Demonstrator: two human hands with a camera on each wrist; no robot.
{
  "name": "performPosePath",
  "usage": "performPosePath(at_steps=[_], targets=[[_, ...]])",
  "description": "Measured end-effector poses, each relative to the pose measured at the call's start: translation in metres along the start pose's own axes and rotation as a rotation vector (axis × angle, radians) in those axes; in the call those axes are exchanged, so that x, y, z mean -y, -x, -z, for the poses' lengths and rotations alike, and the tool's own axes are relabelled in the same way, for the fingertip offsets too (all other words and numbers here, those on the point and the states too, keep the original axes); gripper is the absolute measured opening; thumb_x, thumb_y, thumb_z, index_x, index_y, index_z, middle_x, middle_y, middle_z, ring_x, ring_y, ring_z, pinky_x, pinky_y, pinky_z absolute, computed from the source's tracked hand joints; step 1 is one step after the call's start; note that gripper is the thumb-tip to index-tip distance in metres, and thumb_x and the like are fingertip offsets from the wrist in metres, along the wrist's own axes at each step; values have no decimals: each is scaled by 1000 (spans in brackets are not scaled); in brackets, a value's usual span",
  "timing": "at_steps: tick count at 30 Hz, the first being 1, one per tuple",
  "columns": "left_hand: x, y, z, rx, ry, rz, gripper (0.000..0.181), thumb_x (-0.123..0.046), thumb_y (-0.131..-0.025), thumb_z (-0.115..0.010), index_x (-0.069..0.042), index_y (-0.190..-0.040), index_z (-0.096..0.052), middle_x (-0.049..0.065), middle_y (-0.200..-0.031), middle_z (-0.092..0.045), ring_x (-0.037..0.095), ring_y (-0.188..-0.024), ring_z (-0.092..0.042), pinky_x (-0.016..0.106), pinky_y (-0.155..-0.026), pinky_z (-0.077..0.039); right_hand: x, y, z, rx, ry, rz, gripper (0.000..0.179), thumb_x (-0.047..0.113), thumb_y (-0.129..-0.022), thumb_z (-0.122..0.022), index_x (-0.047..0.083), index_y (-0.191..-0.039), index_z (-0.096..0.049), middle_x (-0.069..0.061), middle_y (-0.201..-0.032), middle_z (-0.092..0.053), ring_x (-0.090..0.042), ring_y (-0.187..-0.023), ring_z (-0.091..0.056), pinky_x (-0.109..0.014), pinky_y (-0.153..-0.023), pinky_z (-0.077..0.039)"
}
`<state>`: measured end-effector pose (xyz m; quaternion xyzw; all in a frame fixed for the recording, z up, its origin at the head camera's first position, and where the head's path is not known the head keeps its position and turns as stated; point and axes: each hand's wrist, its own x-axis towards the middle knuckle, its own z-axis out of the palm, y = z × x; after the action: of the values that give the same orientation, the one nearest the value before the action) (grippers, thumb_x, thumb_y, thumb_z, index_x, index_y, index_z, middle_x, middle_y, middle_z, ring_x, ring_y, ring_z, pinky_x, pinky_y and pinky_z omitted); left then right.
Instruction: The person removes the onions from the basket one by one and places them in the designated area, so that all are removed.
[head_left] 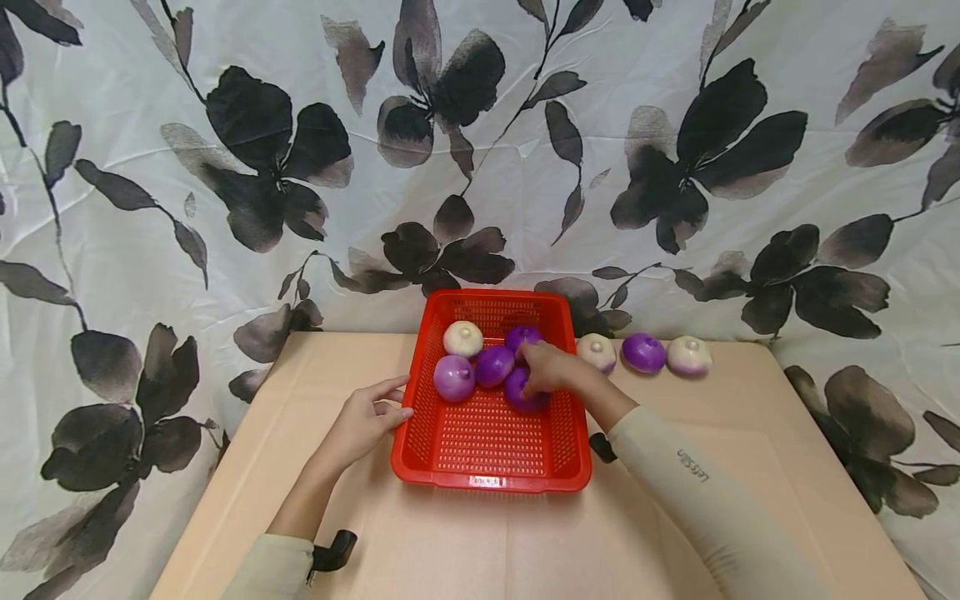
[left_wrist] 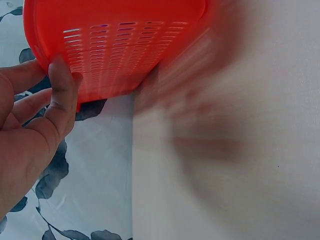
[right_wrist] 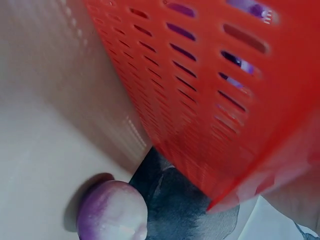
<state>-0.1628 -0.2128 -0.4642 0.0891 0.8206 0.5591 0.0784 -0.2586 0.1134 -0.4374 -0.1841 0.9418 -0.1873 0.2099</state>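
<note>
A red plastic basket (head_left: 491, 479) with slotted walls stands on the table. At its left rim my left hand (head_left: 367, 425) grips the edge; the left wrist view shows the fingers (left_wrist: 60, 95) bent against the wall. My right hand (head_left: 551, 367) reaches over the right wall, its fingers curled at a dark purple onion (head_left: 525, 395); the hand partly covers it. Beside that, in the basket, lie another purple onion (head_left: 493, 367), a lighter purple onion (head_left: 453, 379), a white onion (head_left: 462, 339) and a purple onion (head_left: 522, 336) at the back. The basket wall (right_wrist: 165, 75) hides the right fingers in the right wrist view.
Right of the basket, along the table's back edge, sit a white onion (head_left: 597, 353), a purple onion (head_left: 643, 354) and a white-and-purple onion (head_left: 688, 357). Behind the pale table (head_left: 465, 542) hangs a white cloth (head_left: 555, 242) with dark flowers.
</note>
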Motion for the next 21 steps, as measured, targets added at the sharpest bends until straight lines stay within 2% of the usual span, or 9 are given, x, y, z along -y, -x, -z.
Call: performPosePath(at_steps=[5, 9, 15, 21], targets=[[3, 0, 1, 2, 15, 2, 61, -2, -94, -73, 4, -150, -49, 29, -120, -65, 34, -89, -75, 28, -70, -64, 4, -1, -4, 44, -4, -23, 58, 16, -80, -89, 6, -128, -60, -12, -120, -65, -27, -110, -62, -42, -96, -59], [2, 0, 1, 4, 17, -1, 61, -1, -94, -73, 4, -150, -49, 29, -120, -65, 37, -89, -74, 28, -69, -64, 4, 0, -6, 67, -56, -60, 58, 16, -81, -88, 7, -131, -59, -12, -119, -67, -27, -105, -68, -44, -91, -62], [2, -1, 1, 5, 16, -5, 61, 0, -94, -72, 5, -149, -49, 29, -119, -65, 40, -90, -74, 27, -69, -64, 3, 0, -7, 101, -131, -97, 61, 17, -84, -86, 8, -135, -55, -14, -124, -66, -30, -108, -69, -48, -92, -62], [1, -1, 1, 4, 9, 1, 61, 0, -94, -72, 5, -149, -49, 29, -120, -65, 37, -89, -74, 28, -69, -64, 2, 1, -7, 112, -153, -79, 58, 19, -84, -86, 7, -132, -55, -14, -124, -66, -30, -110, -69, -48, -93, -61]])
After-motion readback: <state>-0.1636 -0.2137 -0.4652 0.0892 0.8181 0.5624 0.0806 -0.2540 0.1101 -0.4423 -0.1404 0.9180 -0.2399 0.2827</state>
